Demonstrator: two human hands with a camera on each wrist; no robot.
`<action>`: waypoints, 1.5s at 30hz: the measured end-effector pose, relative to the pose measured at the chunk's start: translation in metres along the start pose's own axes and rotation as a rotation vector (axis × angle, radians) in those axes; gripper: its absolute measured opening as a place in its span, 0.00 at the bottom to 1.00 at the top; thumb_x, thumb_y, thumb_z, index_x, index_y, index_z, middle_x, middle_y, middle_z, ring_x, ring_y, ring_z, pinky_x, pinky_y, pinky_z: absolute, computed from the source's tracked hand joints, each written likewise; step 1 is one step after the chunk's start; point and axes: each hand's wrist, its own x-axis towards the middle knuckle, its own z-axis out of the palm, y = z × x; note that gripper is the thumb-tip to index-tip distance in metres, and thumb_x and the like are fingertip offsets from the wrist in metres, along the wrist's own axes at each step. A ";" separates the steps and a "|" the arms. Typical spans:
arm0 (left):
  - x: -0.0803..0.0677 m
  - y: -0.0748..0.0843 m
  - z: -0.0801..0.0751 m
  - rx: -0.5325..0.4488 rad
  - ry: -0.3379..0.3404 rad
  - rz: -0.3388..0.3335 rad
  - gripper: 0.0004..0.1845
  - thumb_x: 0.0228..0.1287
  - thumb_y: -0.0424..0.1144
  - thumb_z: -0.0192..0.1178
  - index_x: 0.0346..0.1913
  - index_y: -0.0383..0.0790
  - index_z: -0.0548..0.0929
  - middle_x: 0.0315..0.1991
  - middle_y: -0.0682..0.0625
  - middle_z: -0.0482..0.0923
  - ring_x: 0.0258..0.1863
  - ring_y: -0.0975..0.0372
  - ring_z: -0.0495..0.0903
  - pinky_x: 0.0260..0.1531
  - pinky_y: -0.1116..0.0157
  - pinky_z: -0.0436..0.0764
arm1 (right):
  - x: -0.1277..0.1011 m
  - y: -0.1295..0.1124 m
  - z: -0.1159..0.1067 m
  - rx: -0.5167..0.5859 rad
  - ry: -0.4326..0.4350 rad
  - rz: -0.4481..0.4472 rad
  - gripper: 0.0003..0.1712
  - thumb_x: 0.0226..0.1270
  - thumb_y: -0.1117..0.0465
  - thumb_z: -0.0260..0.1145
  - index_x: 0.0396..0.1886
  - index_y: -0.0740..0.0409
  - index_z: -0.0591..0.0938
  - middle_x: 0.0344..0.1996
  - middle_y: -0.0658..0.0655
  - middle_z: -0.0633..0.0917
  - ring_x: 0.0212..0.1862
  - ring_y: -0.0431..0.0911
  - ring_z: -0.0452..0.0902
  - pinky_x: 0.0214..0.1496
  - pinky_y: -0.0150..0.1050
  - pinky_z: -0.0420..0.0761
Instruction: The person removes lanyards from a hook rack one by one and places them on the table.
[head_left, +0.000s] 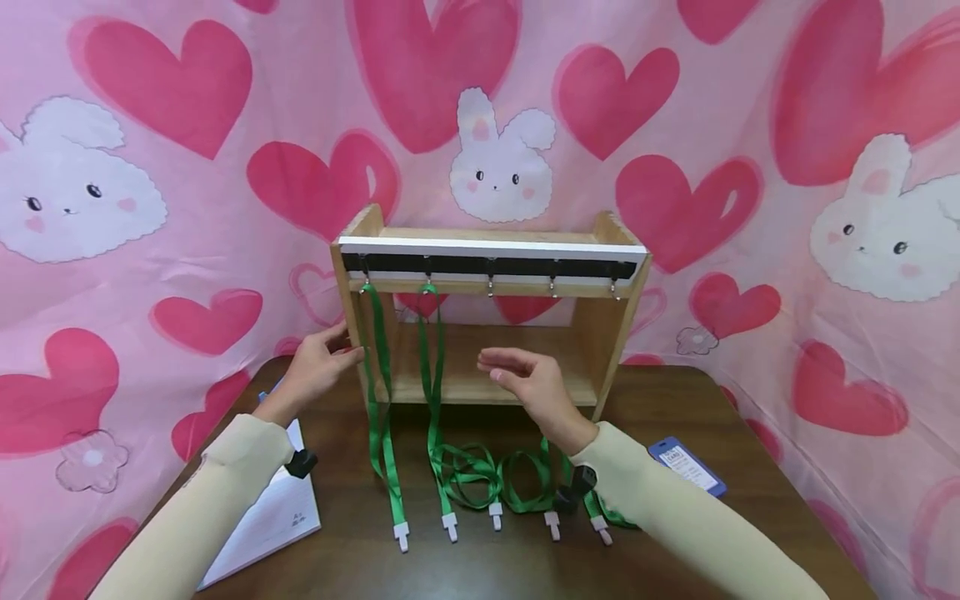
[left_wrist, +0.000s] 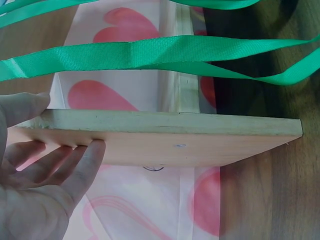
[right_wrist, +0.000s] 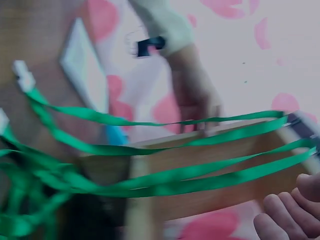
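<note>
A wooden rack [head_left: 600, 333] stands on the dark table [head_left: 750, 517], with a black hook strip [head_left: 491, 267] along its top. Two green lanyards [head_left: 378, 375] hang from the two leftmost hooks, down to the table. My left hand [head_left: 330, 358] rests on the rack's left side panel [left_wrist: 190, 137], thumb on the front edge and straight fingers [left_wrist: 75, 160] on the outer face. My right hand [head_left: 517, 375] hovers in front of the rack's lower shelf, fingers relaxed and holding nothing. Its fingertips [right_wrist: 285, 215] show below the hanging lanyards [right_wrist: 175, 180]. More green lanyards [head_left: 517, 492] lie tangled below the right wrist.
A white notebook [head_left: 277, 508] lies at the table's left under my left forearm. A blue card holder [head_left: 686, 465] lies at the right. White clips [head_left: 450, 525] end the lanyards near the front. A pink heart-and-bunny cloth [head_left: 150, 208] hangs behind.
</note>
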 end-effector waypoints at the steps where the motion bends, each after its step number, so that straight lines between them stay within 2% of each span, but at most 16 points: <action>1: -0.001 -0.001 0.000 0.003 0.004 0.002 0.37 0.72 0.39 0.62 0.78 0.39 0.60 0.68 0.31 0.73 0.63 0.39 0.78 0.60 0.47 0.80 | 0.003 -0.008 0.000 0.004 -0.005 -0.024 0.18 0.72 0.67 0.64 0.60 0.64 0.83 0.58 0.66 0.85 0.62 0.54 0.83 0.61 0.33 0.84; 6: -0.002 -0.004 0.001 0.014 0.015 0.017 0.36 0.72 0.37 0.62 0.78 0.36 0.61 0.67 0.31 0.74 0.63 0.40 0.79 0.60 0.47 0.80 | 0.019 -0.041 0.001 -0.048 -0.051 -0.105 0.20 0.72 0.65 0.65 0.62 0.60 0.81 0.60 0.61 0.86 0.63 0.50 0.83 0.64 0.35 0.82; 13: -0.001 -0.004 0.002 0.012 0.007 0.021 0.35 0.72 0.35 0.61 0.77 0.34 0.61 0.67 0.30 0.74 0.63 0.40 0.78 0.60 0.48 0.79 | 0.040 -0.067 0.009 -0.084 -0.074 -0.077 0.24 0.72 0.61 0.66 0.67 0.54 0.79 0.63 0.52 0.84 0.66 0.45 0.80 0.67 0.38 0.80; 18: 0.001 0.000 0.002 -0.002 0.003 0.035 0.36 0.71 0.36 0.62 0.78 0.35 0.61 0.68 0.30 0.73 0.64 0.38 0.78 0.59 0.47 0.79 | 0.050 -0.072 0.017 -0.072 -0.071 -0.030 0.24 0.72 0.63 0.66 0.67 0.54 0.79 0.63 0.53 0.84 0.66 0.45 0.80 0.68 0.39 0.79; 25: 0.002 -0.003 0.003 0.020 0.026 0.066 0.35 0.70 0.35 0.63 0.76 0.33 0.63 0.65 0.29 0.76 0.63 0.39 0.79 0.59 0.47 0.80 | 0.061 -0.069 0.035 -0.214 0.007 -0.010 0.22 0.71 0.56 0.68 0.63 0.51 0.83 0.58 0.51 0.87 0.58 0.42 0.85 0.65 0.42 0.83; 28: 0.000 -0.003 0.002 0.038 0.029 0.052 0.36 0.70 0.37 0.63 0.77 0.34 0.63 0.65 0.29 0.76 0.63 0.39 0.79 0.59 0.47 0.80 | 0.066 -0.069 0.046 -0.229 0.044 -0.013 0.20 0.70 0.54 0.69 0.60 0.50 0.85 0.53 0.51 0.89 0.55 0.42 0.86 0.62 0.43 0.85; 31: -0.001 -0.001 0.000 0.048 0.033 0.048 0.35 0.71 0.37 0.63 0.77 0.34 0.63 0.65 0.30 0.76 0.63 0.40 0.79 0.59 0.47 0.80 | 0.071 -0.069 0.056 -0.191 0.088 -0.004 0.19 0.69 0.52 0.70 0.57 0.50 0.86 0.50 0.50 0.91 0.52 0.42 0.87 0.60 0.41 0.86; 38: 0.000 0.002 -0.002 0.050 0.046 0.074 0.33 0.70 0.36 0.62 0.75 0.33 0.65 0.63 0.29 0.78 0.61 0.41 0.80 0.60 0.46 0.80 | 0.077 -0.065 0.078 0.088 0.155 0.004 0.18 0.66 0.59 0.72 0.53 0.62 0.87 0.47 0.61 0.91 0.51 0.55 0.89 0.56 0.42 0.87; 42: -0.001 0.002 0.001 0.048 0.042 0.063 0.34 0.70 0.37 0.63 0.75 0.34 0.65 0.63 0.29 0.78 0.61 0.40 0.80 0.59 0.46 0.80 | 0.079 -0.061 0.087 0.111 0.207 0.012 0.16 0.64 0.57 0.75 0.48 0.61 0.89 0.43 0.59 0.92 0.48 0.54 0.90 0.52 0.39 0.89; 45: -0.001 0.002 0.002 0.045 0.043 0.061 0.34 0.70 0.37 0.64 0.75 0.33 0.65 0.63 0.29 0.78 0.61 0.40 0.80 0.59 0.46 0.81 | 0.081 -0.058 0.092 0.117 0.245 -0.003 0.15 0.62 0.54 0.76 0.43 0.59 0.90 0.39 0.58 0.93 0.42 0.47 0.91 0.52 0.42 0.89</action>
